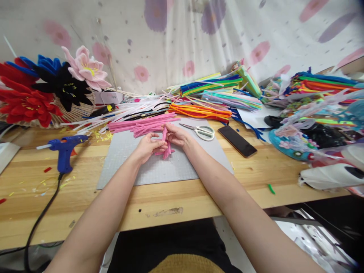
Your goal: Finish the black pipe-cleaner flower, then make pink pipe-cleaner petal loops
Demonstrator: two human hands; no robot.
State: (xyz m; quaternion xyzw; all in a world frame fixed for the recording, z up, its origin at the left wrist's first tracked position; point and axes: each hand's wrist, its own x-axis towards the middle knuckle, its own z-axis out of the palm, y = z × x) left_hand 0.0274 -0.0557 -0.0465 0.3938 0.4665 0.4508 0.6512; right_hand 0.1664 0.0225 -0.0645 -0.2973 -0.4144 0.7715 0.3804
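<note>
Between my hands, above the grey cutting mat (182, 172), is a small bunch of pink pipe cleaners (164, 133). My left hand (148, 147) pinches the bunch from the left with thumb and fingers. From the right, my right hand (176, 135) closes around its upper part. Short pink pipe cleaner pieces (166, 153) show just below my fingers; whether they lie on the mat or are held is hard to tell. Behind my hands lies a pile of longer pink pipe cleaners (142, 123). Scissors (203, 132) with pale handles rest right of my right hand.
A blue glue gun (66, 151) with a black cord stands at left. A phone (237, 141) lies right of the mat. Bundles of orange pipe cleaners (200, 111) and other colours line the back. Fuzzy flowers (87, 68) stand back left; a white roll (330, 176) lies at right.
</note>
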